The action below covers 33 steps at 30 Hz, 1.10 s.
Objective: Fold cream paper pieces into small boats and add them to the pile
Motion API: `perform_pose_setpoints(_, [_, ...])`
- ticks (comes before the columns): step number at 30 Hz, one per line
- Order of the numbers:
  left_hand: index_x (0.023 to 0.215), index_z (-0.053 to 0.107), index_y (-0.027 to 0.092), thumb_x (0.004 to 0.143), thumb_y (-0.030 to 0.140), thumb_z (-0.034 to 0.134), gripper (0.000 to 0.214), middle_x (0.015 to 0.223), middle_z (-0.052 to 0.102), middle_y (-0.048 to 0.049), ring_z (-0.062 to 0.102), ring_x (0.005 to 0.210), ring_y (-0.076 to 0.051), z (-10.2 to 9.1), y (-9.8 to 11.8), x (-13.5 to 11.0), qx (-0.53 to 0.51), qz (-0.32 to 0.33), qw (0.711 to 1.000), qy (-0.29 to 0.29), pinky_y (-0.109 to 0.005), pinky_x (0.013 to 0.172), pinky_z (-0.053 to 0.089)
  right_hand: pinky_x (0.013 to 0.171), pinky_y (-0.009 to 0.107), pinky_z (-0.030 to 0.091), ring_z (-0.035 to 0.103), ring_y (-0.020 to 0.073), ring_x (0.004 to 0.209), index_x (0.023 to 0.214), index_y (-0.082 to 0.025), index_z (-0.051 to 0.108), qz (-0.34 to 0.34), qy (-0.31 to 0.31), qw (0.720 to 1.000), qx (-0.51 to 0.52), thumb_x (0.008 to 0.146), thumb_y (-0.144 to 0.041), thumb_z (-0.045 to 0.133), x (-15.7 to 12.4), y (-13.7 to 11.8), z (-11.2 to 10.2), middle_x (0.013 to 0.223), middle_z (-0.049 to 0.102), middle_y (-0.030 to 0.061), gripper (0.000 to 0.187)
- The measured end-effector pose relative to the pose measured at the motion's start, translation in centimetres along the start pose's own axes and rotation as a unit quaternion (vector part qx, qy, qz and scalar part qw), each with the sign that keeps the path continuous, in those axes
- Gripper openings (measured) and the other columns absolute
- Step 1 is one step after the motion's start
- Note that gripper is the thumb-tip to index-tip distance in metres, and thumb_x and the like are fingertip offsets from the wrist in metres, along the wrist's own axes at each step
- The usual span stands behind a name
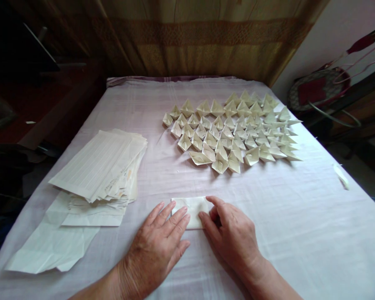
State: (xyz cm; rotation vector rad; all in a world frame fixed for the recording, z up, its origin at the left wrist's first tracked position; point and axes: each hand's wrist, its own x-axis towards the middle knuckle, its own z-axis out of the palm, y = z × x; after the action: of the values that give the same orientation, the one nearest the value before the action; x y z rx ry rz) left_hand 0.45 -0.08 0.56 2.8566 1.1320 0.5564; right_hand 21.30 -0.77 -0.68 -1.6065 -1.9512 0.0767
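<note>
The left hand (162,246) lies flat, its fingers (178,218) spread and released, their tips pressing on the near left part of a small folded paper (192,206). The right hand (234,237) is curled at the paper's right end, forefinger on the near corner and thumb at the far edge. Whether it pinches a flap or only rests there cannot be told.

The paper lies flat on the cloth-covered table (300,216), directly under both sets of fingertips. It looks light, thin and easily creased or torn, and likely to slide on the cloth unless pinned. A free edge or corner is probably the best place to grip it.

Left of the fingers sits a stack of lined sheets (103,166), with loose sheets (50,246) below it. Beyond the fingers stand many folded paper boats (234,129). Far to the right lies a small white scrap (341,175).

The paper's near edge is hidden by the fingers, so its folds are hard to read.
</note>
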Motion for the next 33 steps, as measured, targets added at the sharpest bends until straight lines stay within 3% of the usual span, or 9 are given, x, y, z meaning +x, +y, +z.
perform_pose_setpoints(4, [0.124, 0.063, 0.020, 0.099, 0.037, 0.046, 0.035, 0.131, 0.065, -0.0006, 0.053, 0.126, -0.023, 0.4, 0.1, -0.1, -0.005, -0.008, 1.000, 0.005, -0.039, 0.112, 0.030, 0.062, 0.026, 0.038, 0.056, 0.0139, 0.058, 0.093, -0.018, 0.061, 0.011, -0.023, 1.000, -0.011, 0.095, -0.030, 0.050, 0.1, 0.0, -0.2, 0.062, 0.059, -0.0023, 0.016])
perform_pose_setpoints(8, [0.124, 0.063, 0.022, 0.097, 0.039, 0.049, 0.035, 0.131, 0.065, -0.0001, 0.053, 0.127, -0.022, 0.8, 0.2, -0.4, -0.017, -0.021, 1.000, 0.015, -0.038, 0.114, 0.029, 0.064, 0.026, 0.035, 0.057, 0.0150, 0.064, 0.074, -0.022, 0.060, 0.002, -0.058, 0.998, -0.022, 0.096, -0.027, 0.049, 0.2, -0.1, -0.4, 0.065, 0.060, 0.0006, 0.025])
perform_pose_setpoints(15, [0.123, 0.064, 0.023, 0.096, 0.039, 0.051, 0.034, 0.128, 0.067, -0.0011, 0.053, 0.126, -0.022, 0.8, 0.3, -0.3, -0.021, -0.023, 0.999, 0.019, -0.039, 0.114, 0.030, 0.065, 0.027, 0.033, 0.054, 0.0151, 0.065, 0.075, -0.021, 0.060, 0.005, -0.061, 0.998, -0.010, 0.094, -0.026, 0.052, 0.2, -0.1, -0.6, 0.067, 0.059, 0.0005, 0.022])
perform_pose_setpoints(26, [0.125, 0.064, 0.019, 0.097, 0.030, 0.048, 0.034, 0.130, 0.065, -0.0038, 0.054, 0.124, -0.025, 0.3, -0.1, -0.1, 0.003, 0.019, 1.000, -0.002, -0.043, 0.111, 0.034, 0.076, 0.034, 0.036, 0.052, 0.0217, 0.083, 0.079, -0.020, 0.059, 0.009, -0.087, 0.996, -0.019, 0.079, -0.030, 0.066, 0.2, -1.3, -0.3, 0.086, 0.059, 0.0050, 0.012])
perform_pose_setpoints(33, [0.126, 0.063, 0.020, 0.096, 0.032, 0.049, 0.035, 0.131, 0.065, -0.0045, 0.054, 0.125, -0.026, 0.6, -0.3, -0.4, 0.008, 0.025, 1.000, 0.000, -0.044, 0.111, 0.032, 0.080, 0.035, 0.036, 0.054, 0.0211, 0.088, 0.086, -0.020, 0.062, 0.024, -0.093, 0.995, 0.003, 0.082, -0.023, 0.062, -0.6, 0.2, -1.7, 0.092, 0.061, 0.0051, 0.005])
